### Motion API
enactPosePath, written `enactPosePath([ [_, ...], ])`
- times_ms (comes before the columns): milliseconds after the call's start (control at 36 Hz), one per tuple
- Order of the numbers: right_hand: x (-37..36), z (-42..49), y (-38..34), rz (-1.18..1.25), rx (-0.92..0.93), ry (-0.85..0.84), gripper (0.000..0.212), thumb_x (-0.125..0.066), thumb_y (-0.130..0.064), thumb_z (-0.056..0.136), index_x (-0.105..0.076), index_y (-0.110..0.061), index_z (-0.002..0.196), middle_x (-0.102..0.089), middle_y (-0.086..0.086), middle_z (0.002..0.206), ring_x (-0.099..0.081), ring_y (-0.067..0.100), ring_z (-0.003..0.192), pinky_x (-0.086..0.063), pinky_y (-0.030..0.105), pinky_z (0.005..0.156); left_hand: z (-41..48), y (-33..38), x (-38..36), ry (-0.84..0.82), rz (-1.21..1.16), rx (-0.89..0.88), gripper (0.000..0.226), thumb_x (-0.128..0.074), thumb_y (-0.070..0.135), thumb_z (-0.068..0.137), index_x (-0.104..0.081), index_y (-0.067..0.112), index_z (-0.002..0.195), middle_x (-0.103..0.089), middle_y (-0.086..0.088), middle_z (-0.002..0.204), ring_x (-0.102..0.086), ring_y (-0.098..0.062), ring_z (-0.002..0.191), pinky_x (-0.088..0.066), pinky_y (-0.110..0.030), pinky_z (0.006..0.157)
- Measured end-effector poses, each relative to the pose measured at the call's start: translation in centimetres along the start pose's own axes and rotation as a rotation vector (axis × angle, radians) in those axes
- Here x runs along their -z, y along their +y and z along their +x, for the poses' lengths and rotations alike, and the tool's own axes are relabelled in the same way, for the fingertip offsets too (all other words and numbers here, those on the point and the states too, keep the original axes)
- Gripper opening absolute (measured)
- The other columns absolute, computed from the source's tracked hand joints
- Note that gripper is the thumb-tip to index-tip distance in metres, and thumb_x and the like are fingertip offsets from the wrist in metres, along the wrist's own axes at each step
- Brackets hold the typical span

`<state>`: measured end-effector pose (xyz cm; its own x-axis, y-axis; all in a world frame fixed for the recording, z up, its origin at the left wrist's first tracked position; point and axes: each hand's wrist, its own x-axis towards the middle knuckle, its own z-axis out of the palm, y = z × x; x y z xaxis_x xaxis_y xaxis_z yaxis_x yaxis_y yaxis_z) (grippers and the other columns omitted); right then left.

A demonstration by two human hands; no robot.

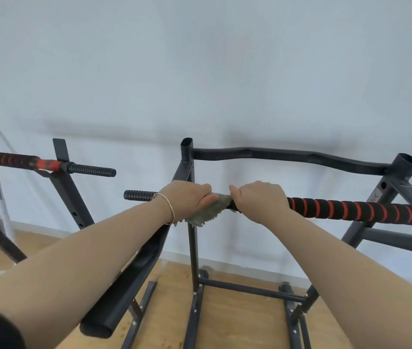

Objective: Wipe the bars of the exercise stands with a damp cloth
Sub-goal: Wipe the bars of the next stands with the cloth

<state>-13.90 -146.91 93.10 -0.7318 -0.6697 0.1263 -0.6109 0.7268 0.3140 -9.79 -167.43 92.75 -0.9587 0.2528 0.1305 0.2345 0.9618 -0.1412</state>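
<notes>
Hands both closed on the padded bar, cloth between them.

Left hand: fingers curled over the top of the bar, thumb pressing the grey cloth against it; a loose frayed corner of the cloth hangs below the hand. Bracelet on that wrist. Right hand: fingers wrapped round the bar just beside the left, thumb side touching the cloth's edge. Beyond the right hand runs black padding with red stripes; beyond the left hand the ribbed end sticks out bare. Bar rests on the dark grey stand, directly under the hands. Further out to the left is a second bar, same striped padding, on its own stand. Wooden floor below, pale wall behind.
</notes>
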Motion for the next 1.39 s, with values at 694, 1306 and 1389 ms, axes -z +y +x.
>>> enactPosePath([
  [694,2.2,2.9,-1.4,0.09,0.105,-0.179,0.032,-0.031,-0.045,0.106,-0.051,-0.022,0.117,-0.051,0.001,0.081,-0.058,0.023,0.081,-0.049,0.034,0.068,-2.6,-5.0,-1.6,0.089,-0.13,0.111,0.036,-0.03,0.053,0.1,-0.045,0.021,0.089,-0.045,0.008,0.088,-0.042,-0.013,0.083,-0.037,-0.031,0.07],
  [1306,1.3,3.0,-2.7,-0.068,0.074,-0.157,0.047,-0.045,-0.022,0.1,-0.025,-0.03,0.142,-0.045,0.0,0.081,-0.054,0.024,0.077,-0.046,0.034,0.061,-8.3,-12.0,-2.0,-0.052,0.28,0.318,0.025,-0.029,0.047,0.1,-0.042,0.026,0.103,-0.053,0.007,0.084,-0.058,-0.019,0.071,-0.048,-0.031,0.059],
  [1389,1.5,3.0,-3.0,-0.081,0.052,-0.169,0.047,-0.043,-0.027,0.101,-0.024,-0.031,0.145,-0.051,0.001,0.089,-0.055,0.024,0.078,-0.045,0.033,0.061,-8.9,-12.3,-2.4,-0.103,0.268,0.405,0.023,-0.047,0.028,0.099,-0.036,0.024,0.119,-0.047,0.009,0.08,-0.06,-0.019,0.074,-0.055,-0.034,0.062],
])
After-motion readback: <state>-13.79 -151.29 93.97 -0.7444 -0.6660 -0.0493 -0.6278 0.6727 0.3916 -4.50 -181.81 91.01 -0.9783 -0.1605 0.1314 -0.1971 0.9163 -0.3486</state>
